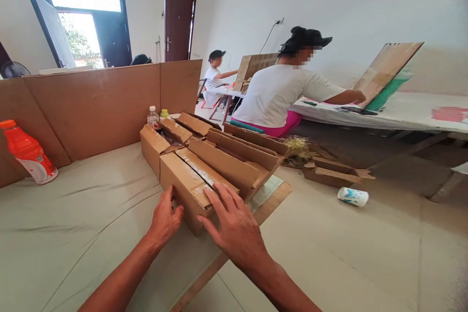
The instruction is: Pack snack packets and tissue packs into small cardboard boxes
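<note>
A long closed cardboard box [185,180] with clear tape along its top lies near me on the covered table. My left hand [164,222] is at its left side, thumb and fingers apart, some fingertips out of sight against the wall of the box. Resting on the top at the near end is my right hand [236,222], its fingers spread and its thumb by the end face. Alongside, to the right, stands an open-topped cardboard box [223,163] with its flap up. Several more open boxes sit behind, among them a small one [151,148] at the far left.
A tall cardboard panel [98,107] stands along the table's back edge. An orange bottle [31,151] is at left; a clear bottle [152,117] stands behind the boxes. A person in white [278,87] works at another table. A paper cup [353,197] lies on the floor.
</note>
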The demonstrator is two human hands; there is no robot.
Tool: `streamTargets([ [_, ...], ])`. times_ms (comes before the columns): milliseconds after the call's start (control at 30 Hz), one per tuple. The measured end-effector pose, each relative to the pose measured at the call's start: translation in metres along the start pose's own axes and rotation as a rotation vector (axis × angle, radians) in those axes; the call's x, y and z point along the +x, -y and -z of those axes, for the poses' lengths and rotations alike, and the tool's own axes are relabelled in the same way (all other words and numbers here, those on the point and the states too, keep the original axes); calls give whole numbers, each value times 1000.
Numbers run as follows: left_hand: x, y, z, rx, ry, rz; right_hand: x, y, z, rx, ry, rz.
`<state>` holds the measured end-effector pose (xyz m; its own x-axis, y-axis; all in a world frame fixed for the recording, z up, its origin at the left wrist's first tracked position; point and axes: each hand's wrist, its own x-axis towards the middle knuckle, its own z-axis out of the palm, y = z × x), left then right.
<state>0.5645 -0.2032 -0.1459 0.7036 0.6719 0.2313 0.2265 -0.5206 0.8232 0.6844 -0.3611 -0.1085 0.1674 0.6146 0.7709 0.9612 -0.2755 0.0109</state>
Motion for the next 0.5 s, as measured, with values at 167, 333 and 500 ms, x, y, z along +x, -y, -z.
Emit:
streamTargets([
  [167, -39, 17, 6, 89, 216, -61, 1, -4, 6, 5, -44, -12],
  [333, -92, 32, 56, 181, 315, -144, -41, 17, 37, 193, -91, 101],
  [500, -161, 51, 122, 296, 213, -104, -81, 67, 25, 500, 169, 253],
])
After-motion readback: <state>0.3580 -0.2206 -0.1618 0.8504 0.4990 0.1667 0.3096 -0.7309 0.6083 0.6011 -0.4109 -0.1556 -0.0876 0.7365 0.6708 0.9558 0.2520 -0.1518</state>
